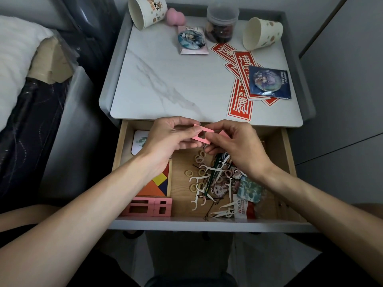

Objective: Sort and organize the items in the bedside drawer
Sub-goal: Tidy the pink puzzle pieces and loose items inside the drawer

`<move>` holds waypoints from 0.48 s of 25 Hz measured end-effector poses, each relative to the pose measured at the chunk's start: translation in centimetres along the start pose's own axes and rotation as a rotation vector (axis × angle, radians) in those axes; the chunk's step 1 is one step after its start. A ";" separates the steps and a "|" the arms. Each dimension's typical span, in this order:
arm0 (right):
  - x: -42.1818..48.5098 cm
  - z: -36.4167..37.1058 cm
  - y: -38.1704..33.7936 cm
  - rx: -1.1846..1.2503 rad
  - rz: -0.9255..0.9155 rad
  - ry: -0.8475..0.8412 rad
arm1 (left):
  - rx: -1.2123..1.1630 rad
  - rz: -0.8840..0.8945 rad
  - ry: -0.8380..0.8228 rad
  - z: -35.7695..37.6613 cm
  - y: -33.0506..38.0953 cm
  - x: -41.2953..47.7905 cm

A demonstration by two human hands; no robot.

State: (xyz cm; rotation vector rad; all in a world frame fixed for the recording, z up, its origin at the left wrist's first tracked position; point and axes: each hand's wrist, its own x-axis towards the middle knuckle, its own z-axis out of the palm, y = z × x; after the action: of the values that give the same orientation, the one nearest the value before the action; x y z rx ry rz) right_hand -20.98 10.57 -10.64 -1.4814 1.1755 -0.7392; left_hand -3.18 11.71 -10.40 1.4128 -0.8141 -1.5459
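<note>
The drawer (289,150) is pulled out. Over the back of the drawer, the left hand (172,135) and the right hand (234,146) hold one flat pink block (208,131) with a square hole in it. The fingers (186,122) of both hands are bent and pinch the block, one hand at each end. In the front left corner of the drawer sit more pink blocks (149,207), packed side by side. Just behind them lies a coloured shape puzzle (159,183). In the middle of the drawer is a messy pile of little hair ties (199,162), white floss picks (199,179) and a green pencil (211,177). Behind the drawer, on the white surface (165,79), red cards (240,100) lie in a loose stack.
</note>
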 end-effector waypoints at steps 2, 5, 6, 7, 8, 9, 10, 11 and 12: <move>-0.3 0.1 -0.4 -0.058 -0.018 0.038 | 0.007 0.007 0.010 0.0 0.0 0.0; 0.0 -0.3 -0.6 -0.270 -0.081 0.200 | 0.000 0.016 0.021 -0.1 0.1 0.2; 0.1 -0.6 -0.6 -0.290 -0.087 0.221 | 0.005 0.016 0.019 -0.1 0.1 0.2; 0.3 -0.7 -0.6 -0.280 -0.081 0.224 | 0.013 0.012 0.016 -0.2 0.1 0.2; 0.5 -0.9 -0.6 -0.250 -0.056 0.213 | 0.020 0.008 0.010 -0.2 0.0 0.1; 0.6 -1.0 -0.7 -0.218 -0.010 0.186 | 0.025 0.004 0.006 -0.2 0.0 0.1; 0.7 -1.0 -1.0 -0.201 0.051 0.136 | 0.029 0.003 0.004 -0.2 0.0 0.1; 0.7 -1.0 -1.3 -0.204 0.110 0.062 | 0.035 0.006 0.004 -0.2 0.0 0.1; 0.7 -1.0 -1.6 -0.234 0.145 -0.020 | 0.049 0.010 0.006 -0.3 0.0 0.1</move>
State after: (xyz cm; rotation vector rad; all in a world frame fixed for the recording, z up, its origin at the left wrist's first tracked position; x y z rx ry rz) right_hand -21.18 9.50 -8.98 -1.5709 1.3746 -0.5000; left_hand -2.91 11.66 -10.49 1.4456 -0.8600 -1.5229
